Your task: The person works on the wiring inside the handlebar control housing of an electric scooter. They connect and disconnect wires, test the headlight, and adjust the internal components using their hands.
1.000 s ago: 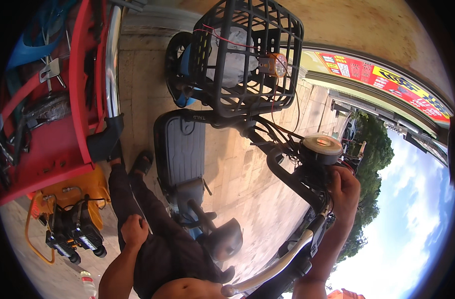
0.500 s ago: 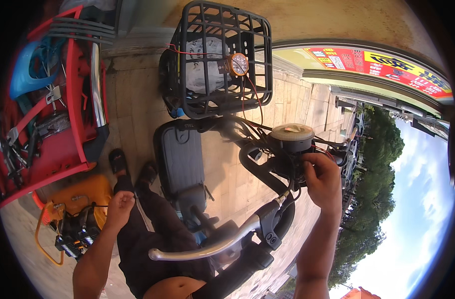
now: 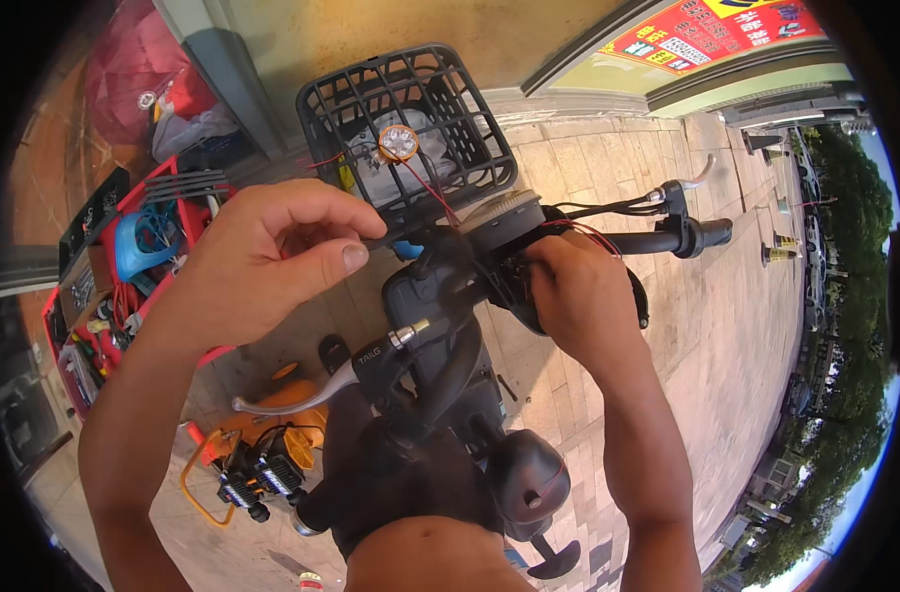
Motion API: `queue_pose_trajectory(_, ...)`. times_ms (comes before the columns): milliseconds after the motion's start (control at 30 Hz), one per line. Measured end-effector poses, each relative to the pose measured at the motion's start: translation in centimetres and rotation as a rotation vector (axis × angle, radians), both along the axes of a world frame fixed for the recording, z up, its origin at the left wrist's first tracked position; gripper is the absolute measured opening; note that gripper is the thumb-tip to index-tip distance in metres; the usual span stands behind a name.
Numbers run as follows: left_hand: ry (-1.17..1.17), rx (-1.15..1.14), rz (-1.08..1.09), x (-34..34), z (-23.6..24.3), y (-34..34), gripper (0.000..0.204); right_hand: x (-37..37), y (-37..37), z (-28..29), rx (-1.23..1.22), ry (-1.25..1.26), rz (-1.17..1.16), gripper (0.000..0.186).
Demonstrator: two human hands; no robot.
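Note:
An electric scooter stands in front of me, with a black handlebar (image 3: 635, 243) and silver brake levers. My right hand (image 3: 583, 291) is at the wiring behind the round headlight (image 3: 502, 219), its fingers curled in; what they pinch is hidden. Red wires (image 3: 580, 229) run just above these fingers. My left hand (image 3: 282, 252) is raised left of the headlight, thumb and forefinger apart with nothing between them. A small round orange LED lamp (image 3: 397, 144) rests at the black front basket (image 3: 317, 109), trailing a red wire toward the headlight.
A red tool box (image 3: 188, 212) with blue-handled things and loose tools stands at the left. Below it is an orange-and-black machine (image 3: 262, 464) with a tube frame. A plastic bag (image 3: 356, 183) lies inside the basket. Paved ground (image 3: 726, 326) stretches to the right, toward parked vehicles and trees.
My left hand has risen from beside my leg to near the headlight, and its fingers have opened. The handlebar and headlight appear turned. My right hand stays at the headlight wiring. The view has shifted.

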State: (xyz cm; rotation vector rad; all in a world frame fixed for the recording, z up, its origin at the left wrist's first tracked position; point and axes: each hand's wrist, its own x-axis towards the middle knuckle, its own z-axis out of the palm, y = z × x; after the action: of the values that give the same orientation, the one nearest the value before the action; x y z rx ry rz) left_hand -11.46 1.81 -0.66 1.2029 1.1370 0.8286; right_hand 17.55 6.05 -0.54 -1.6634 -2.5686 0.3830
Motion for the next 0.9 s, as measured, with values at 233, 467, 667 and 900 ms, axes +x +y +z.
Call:
queue_pose_trajectory(233,0.38,0.327,-0.307,9.0,-1.5,6.4,0.019,-0.4,-1.5,-0.7,0.048,0.1,-0.142,0.012)
queue_pose_trajectory(467,0.4,0.359,-0.363,9.9,-3.4,7.3,0.019,-1.9,-1.4,-1.0,-0.043,0.051,-0.244,0.02)
queue_pose_trajectory(667,0.312,0.489,-0.211,9.0,-5.2,5.0,0.017,-2.3,-1.3,-1.0,-0.068,-0.005,-0.374,0.014)
queue_pose_trajectory(900,0.238,0.273,-0.484,8.6,-5.4,5.8,0.035,-2.5,-1.5,-1.1,-0.021,0.032,-0.382,0.01)
